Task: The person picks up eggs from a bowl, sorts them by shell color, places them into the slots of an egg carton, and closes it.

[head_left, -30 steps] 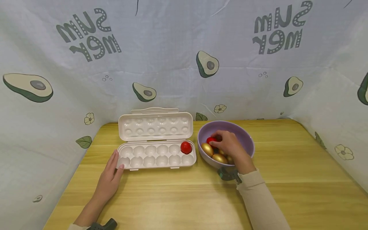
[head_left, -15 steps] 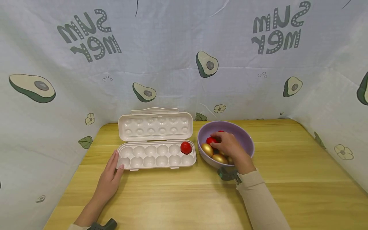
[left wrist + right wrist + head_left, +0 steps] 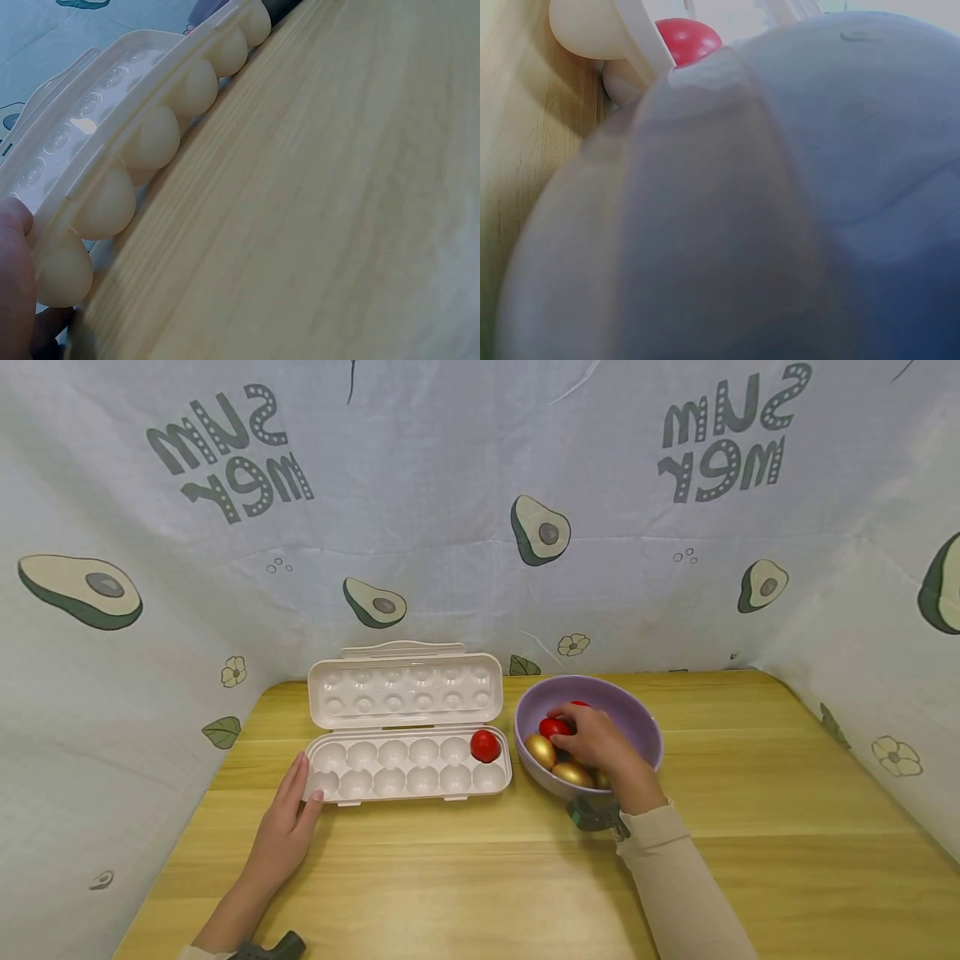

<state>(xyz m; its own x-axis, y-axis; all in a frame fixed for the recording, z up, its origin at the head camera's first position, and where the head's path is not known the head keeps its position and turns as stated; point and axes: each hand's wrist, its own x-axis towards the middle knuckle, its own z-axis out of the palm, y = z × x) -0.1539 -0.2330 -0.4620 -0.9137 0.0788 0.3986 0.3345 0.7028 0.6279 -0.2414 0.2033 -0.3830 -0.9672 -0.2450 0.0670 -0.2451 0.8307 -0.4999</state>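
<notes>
My left hand (image 3: 283, 827) rests at the left end of a white egg box (image 3: 439, 796), its fingers straight along the end and the thumb on the front rim. In the left wrist view the thumb (image 3: 13, 262) touches the box's rim. One red egg (image 3: 484, 746) sits in the back right cup. Inside a purple bowl (image 3: 643, 727), my right hand (image 3: 600, 742) pinches another red egg (image 3: 553, 728) between thumb and fingers. Gold eggs (image 3: 539, 751) lie beside it, and a further red egg (image 3: 580, 703) shows behind the hand. The right wrist view shows mostly the bowl's blurred outside.
The egg box's lid (image 3: 405, 689) stands open at the back. A wooden table (image 3: 465, 893) lies under everything, and a printed cloth (image 3: 450, 485) hangs behind and at both sides. The bowl stands just right of the box.
My right fingers have shifted slightly over the red egg in the bowl, and the red egg behind them has come into sight. The left hand and the egg box have stayed put.
</notes>
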